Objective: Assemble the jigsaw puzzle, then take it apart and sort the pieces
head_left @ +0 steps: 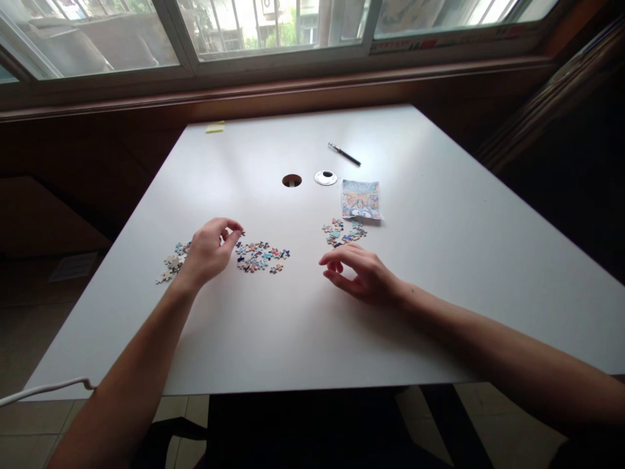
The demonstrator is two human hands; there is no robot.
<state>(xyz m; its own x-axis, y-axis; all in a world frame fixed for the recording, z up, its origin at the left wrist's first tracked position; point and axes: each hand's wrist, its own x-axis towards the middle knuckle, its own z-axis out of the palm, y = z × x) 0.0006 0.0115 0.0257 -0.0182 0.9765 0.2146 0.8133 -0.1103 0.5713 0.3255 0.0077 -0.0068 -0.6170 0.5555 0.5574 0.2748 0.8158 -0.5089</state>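
Note:
My left hand is closed in a pinch, with a small jigsaw puzzle piece showing at its fingertips. It hovers between a left pile of puzzle pieces, partly hidden behind the wrist, and a middle pile of mixed, colourful pieces. My right hand rests on the table with thumb and forefinger apart and nothing visible between them. Just beyond its fingers lies a smaller, bluish group of puzzle pieces. A printed picture sheet or packet lies behind that group.
The white table has a round cable hole with its metallic cover beside it. A pen lies farther back. Yellow tape marks the far left edge. A white cable crosses the near left corner.

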